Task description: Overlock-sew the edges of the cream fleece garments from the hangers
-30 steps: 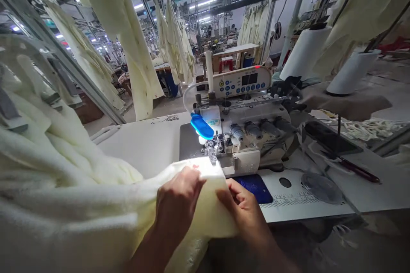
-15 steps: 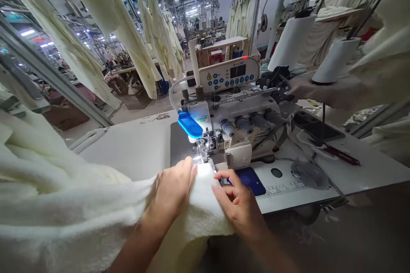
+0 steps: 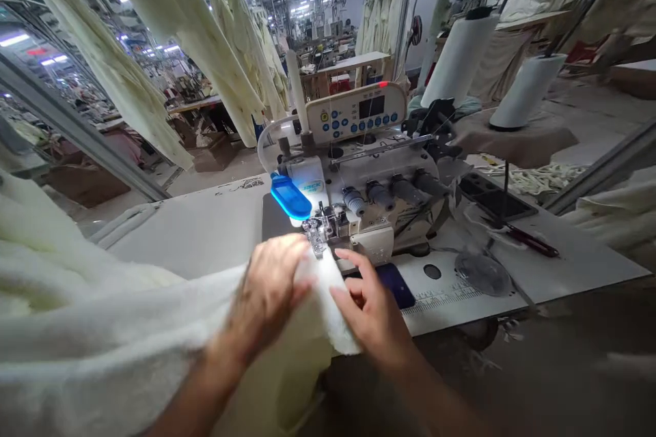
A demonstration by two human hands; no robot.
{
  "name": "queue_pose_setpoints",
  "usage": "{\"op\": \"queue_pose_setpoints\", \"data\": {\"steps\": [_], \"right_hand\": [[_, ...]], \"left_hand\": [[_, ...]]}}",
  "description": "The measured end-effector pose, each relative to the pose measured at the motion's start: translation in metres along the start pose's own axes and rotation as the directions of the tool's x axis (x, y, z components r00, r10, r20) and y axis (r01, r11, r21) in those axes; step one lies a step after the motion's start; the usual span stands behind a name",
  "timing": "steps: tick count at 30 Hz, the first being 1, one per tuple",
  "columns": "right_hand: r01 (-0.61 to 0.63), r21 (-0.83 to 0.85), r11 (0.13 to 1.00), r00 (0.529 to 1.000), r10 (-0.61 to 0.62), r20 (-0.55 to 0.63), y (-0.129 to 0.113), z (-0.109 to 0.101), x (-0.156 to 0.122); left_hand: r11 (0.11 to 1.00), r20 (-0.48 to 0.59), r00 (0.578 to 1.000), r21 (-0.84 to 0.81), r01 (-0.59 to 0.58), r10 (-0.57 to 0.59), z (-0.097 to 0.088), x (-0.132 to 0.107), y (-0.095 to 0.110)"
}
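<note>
A strip of white fleecy fabric (image 3: 335, 311) runs from the presser foot (image 3: 316, 239) of an overlock sewing machine (image 3: 379, 177) down over the table's front edge. My left hand (image 3: 269, 280), slightly blurred, lies across the fabric just left of the foot, its fingers closed on it. At the strip's right edge, my right hand (image 3: 374, 304) has its thumb on the cloth and its index finger pointing toward the foot; its other fingers are curled and partly hidden. More of the pale cloth (image 3: 102, 321) drapes over my left forearm side.
A blue plastic guard (image 3: 291, 196) sits above the needle area. On the table's right lie a dark blue phone-like slab (image 3: 397, 285), a clear round dish (image 3: 482, 273) and dark red-handled snips (image 3: 530, 240). Thread cones (image 3: 461, 58) stand behind; pale garments (image 3: 205, 34) hang at left.
The fabric strip has shifted and narrowed between my hands, its lower edge higher now. My left hand has moved slightly left and its fingers have blurred. The camera view has shifted a little.
</note>
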State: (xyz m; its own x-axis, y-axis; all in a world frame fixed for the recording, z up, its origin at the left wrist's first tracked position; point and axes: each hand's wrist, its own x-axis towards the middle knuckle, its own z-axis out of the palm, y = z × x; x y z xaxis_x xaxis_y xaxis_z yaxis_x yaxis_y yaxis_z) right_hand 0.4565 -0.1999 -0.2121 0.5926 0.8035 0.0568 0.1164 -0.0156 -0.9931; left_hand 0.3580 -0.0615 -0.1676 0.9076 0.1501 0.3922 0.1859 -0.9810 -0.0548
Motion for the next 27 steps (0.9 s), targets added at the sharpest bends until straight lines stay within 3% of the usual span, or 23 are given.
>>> {"op": "queue_pose_setpoints", "data": {"steps": [2,3,6,7,10,12,17,20,24,27], "right_hand": [[0.006,0.011,1.000,1.000,-0.006,0.027,0.006,0.001,-0.016],[0.028,0.001,1.000,1.000,-0.028,-0.009,0.010,0.002,-0.021],[0.122,-0.058,0.991,0.963,-0.132,-0.234,0.023,0.007,-0.020],[0.126,-0.044,0.991,0.963,-0.133,-0.236,0.027,0.008,-0.016],[0.015,0.046,0.999,1.000,-0.016,0.017,0.033,0.009,-0.012],[-0.041,0.023,0.999,0.990,0.037,0.134,0.032,0.008,-0.020],[0.042,-0.098,0.994,0.993,-0.031,0.113,0.016,-0.001,-0.054],[0.052,-0.132,0.990,0.993,-0.037,0.115,0.009,-0.006,-0.062],[-0.044,-0.052,0.998,0.991,0.050,0.121,0.000,-0.010,-0.063],[-0.188,0.119,0.975,0.971,0.167,0.170,-0.007,-0.013,-0.063]], "left_hand": [[0.978,-0.177,0.969,-0.090,-0.187,0.169,0.003,-0.020,0.015],[0.968,-0.231,0.954,-0.114,-0.224,0.193,0.005,-0.028,0.022],[0.962,-0.333,0.939,-0.214,-0.168,0.090,0.014,-0.043,0.038],[0.957,-0.351,0.935,-0.253,-0.143,0.047,0.016,-0.045,0.041],[0.940,-0.371,0.926,-0.335,-0.068,-0.065,0.021,-0.051,0.050],[0.936,-0.373,0.921,-0.352,-0.024,-0.117,0.023,-0.057,0.055],[0.948,-0.380,0.918,-0.317,-0.011,-0.116,0.022,-0.069,0.067],[0.926,-0.388,0.912,-0.376,-0.024,-0.134,0.018,-0.074,0.072],[0.892,-0.401,0.904,-0.450,-0.052,-0.149,0.012,-0.078,0.076],[0.928,-0.415,0.908,-0.357,-0.103,-0.059,0.008,-0.076,0.076]]}}
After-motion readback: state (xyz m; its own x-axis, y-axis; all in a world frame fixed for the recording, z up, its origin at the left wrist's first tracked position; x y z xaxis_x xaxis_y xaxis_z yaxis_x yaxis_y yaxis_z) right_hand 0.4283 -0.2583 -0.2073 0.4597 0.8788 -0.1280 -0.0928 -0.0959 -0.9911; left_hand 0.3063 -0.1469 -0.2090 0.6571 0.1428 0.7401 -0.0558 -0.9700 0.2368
